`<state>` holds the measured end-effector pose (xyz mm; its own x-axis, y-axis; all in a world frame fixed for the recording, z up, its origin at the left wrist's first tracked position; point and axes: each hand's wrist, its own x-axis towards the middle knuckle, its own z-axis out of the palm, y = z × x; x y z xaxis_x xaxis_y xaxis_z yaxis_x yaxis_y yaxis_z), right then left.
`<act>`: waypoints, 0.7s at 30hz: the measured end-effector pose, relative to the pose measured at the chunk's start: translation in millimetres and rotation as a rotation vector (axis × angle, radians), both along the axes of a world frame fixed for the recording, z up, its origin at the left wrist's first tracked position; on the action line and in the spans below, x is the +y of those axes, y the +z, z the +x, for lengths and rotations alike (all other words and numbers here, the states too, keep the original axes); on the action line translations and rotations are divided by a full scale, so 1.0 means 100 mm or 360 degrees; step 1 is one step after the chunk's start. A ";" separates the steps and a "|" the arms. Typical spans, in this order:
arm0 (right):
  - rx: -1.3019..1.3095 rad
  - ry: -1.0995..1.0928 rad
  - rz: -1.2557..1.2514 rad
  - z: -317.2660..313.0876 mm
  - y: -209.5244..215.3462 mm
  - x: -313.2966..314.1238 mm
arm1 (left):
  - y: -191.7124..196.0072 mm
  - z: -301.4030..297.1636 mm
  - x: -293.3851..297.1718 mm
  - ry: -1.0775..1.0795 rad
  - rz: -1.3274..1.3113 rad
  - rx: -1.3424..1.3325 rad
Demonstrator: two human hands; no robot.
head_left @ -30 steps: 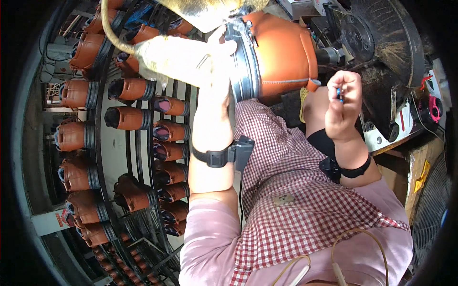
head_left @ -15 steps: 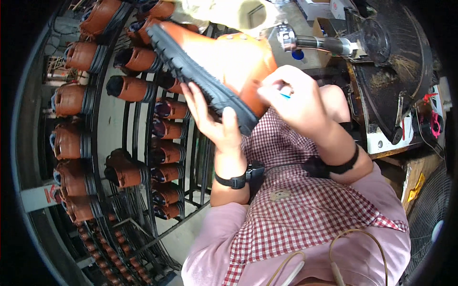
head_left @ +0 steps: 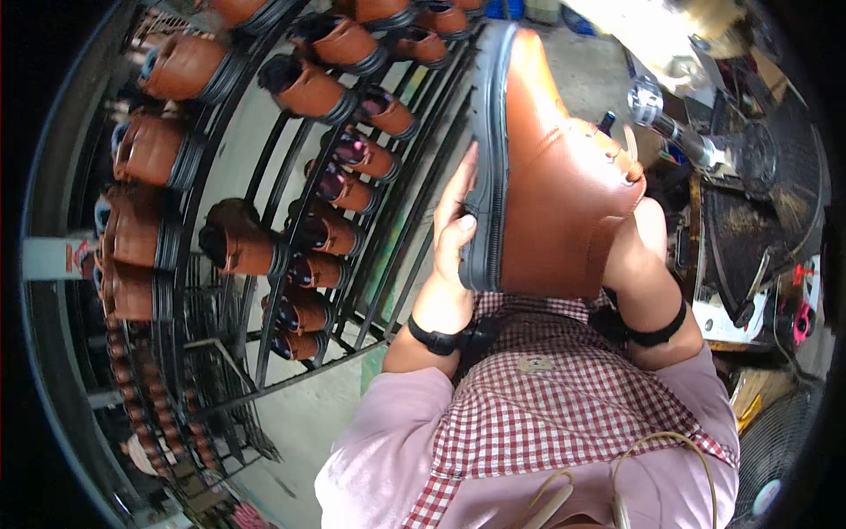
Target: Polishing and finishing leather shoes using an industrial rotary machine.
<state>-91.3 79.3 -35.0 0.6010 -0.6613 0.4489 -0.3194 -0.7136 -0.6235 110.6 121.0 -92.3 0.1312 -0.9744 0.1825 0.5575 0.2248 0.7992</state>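
Note:
I hold a brown leather boot (head_left: 555,185) with a black sole upright in front of my chest, toe pointing away from me. My left hand (head_left: 456,220) lies flat against the black sole on the boot's left side. My right hand (head_left: 636,238) is mostly hidden behind the boot's shaft and supports it from the right; only the wrist with a black band shows. I wear a red-and-white checked apron (head_left: 564,397) over pink sleeves.
A black metal rack (head_left: 264,264) on my left carries several brown boots (head_left: 238,247) on its pegs. On the right stands a machine with a metal shaft (head_left: 670,123) and a dark brush wheel (head_left: 758,203). A fan (head_left: 775,467) sits at the lower right.
The boot has turned from lying crosswise to standing lengthwise, sole to the left. My right hand has slipped behind its shaft, and the blue tool it held is out of sight.

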 end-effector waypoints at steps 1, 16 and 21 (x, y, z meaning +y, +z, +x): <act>-0.0017 0.0038 0.0174 0.03 0.00 0.06 | -0.06 0.03 0.05 0.0058 0.0043 0.0197; -0.0040 0.0216 0.0140 0.49 -0.21 0.02 | -0.45 2.69 0.38 0.1067 -0.0035 0.2336; -0.0015 0.0195 0.0116 0.46 -0.39 -0.10 | -0.24 1.92 -0.05 0.1290 0.0050 0.2038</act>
